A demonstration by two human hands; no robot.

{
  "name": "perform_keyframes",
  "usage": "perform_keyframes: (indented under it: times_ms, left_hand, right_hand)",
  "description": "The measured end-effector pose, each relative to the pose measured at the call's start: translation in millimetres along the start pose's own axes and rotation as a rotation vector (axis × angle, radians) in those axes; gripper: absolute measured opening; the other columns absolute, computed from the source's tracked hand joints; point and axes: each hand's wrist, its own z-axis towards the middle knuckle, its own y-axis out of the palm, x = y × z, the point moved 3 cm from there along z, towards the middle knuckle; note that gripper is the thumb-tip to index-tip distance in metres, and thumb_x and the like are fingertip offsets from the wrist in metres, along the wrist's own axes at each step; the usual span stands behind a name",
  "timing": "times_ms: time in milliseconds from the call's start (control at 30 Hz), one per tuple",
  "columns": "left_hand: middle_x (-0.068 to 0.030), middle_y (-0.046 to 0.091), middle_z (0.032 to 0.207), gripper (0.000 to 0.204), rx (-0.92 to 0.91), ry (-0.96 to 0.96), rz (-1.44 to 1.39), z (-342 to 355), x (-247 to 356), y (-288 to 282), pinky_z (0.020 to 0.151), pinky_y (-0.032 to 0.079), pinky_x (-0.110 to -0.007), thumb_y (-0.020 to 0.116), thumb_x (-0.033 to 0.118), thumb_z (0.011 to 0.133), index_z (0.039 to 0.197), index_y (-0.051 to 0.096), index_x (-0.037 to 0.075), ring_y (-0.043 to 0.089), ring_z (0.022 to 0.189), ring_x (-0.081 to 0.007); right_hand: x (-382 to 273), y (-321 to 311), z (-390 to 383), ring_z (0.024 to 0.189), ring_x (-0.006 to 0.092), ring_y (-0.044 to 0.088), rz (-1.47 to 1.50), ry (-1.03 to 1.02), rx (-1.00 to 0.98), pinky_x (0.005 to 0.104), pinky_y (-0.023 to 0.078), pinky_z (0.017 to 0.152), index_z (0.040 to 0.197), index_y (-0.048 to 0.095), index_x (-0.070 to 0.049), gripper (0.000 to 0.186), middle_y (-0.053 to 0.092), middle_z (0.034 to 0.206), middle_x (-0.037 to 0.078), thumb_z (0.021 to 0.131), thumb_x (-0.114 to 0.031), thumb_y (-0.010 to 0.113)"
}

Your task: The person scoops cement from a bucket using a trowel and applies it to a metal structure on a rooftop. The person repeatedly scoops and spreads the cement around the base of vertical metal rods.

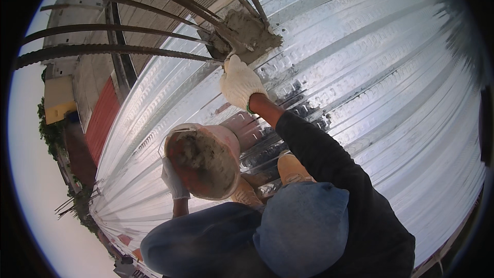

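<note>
We see the right hand (239, 80) in a white knit glove, its fingers curled at the edge of a lump of wet cement (265, 44); we cannot tell if it grips a tool. The left hand (175, 180), gloved too, grasps the side of a reddish bucket (230, 141), which sits in front of the knees with its mouth tipped toward us. More gray cement (200, 159) lies inside. We think the bucket is heavy and stiff, and best held by its rim, with a palm under its side. The cement looks soft, thick and sticky, so a scoop should suit it better than fingers. Around them we see tan shoes (294, 169), shiny ridged metal sheets (370, 87) that may be slippery, and long ribbed steel bars (118, 49) reaching to the lump.
</note>
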Motion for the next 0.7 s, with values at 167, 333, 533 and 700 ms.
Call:
perform_keyframes:
  times_ms: [167, 333, 533, 700]
  left_hand:
    - [-0.0091, 0.077, 0.119, 0.057, -0.084, 0.010, -0.064, 14, -7, 41, 0.092, 0.058, -0.034, 0.054, 0.047, 0.121, 0.133, 0.074, -0.004, 0.069, 0.106, -0.0168]
    - [-0.0081, 0.077, 0.118, 0.055, -0.006, 0.009, -0.068, 6, -4, 5, 0.090, 0.058, -0.034, 0.054, 0.046, 0.121, 0.132, 0.075, -0.003, 0.067, 0.105, -0.0155]
    - [-0.0092, 0.077, 0.118, 0.058, -0.035, 0.019, -0.085, 8, -5, 14, 0.091, 0.058, -0.035, 0.053, 0.048, 0.121, 0.135, 0.073, -0.005, 0.069, 0.104, -0.0175]
    - [-0.0103, 0.077, 0.120, 0.061, -0.061, -0.013, -0.045, 5, 1, 16, 0.091, 0.059, -0.035, 0.053, 0.050, 0.120, 0.137, 0.072, -0.005, 0.070, 0.105, -0.0176]
  right_hand:
    - [77, 29, 47, 0.121, 0.0504, 0.072, -0.224, -0.096, -0.111, 0.0585, 0.058, 0.102, 0.126, 0.057, 0.007, 0.038, 0.073, 0.119, 0.034, 0.103, -0.023, 0.061]
    - [1, -7, 3, 0.113, 0.0548, 0.070, 0.106, -0.042, -0.103, 0.0608, 0.055, 0.097, 0.123, 0.055, 0.008, 0.038, 0.071, 0.113, 0.034, 0.103, -0.024, 0.058]
    - [20, -53, -59, 0.117, 0.0543, 0.069, 0.078, 0.038, -0.156, 0.0592, 0.055, 0.099, 0.122, 0.060, 0.005, 0.036, 0.072, 0.115, 0.035, 0.101, -0.025, 0.059]
    - [34, -58, -62, 0.115, 0.0540, 0.070, 0.049, 0.001, -0.241, 0.0594, 0.055, 0.100, 0.115, 0.065, 0.005, 0.035, 0.073, 0.118, 0.035, 0.100, -0.026, 0.060]
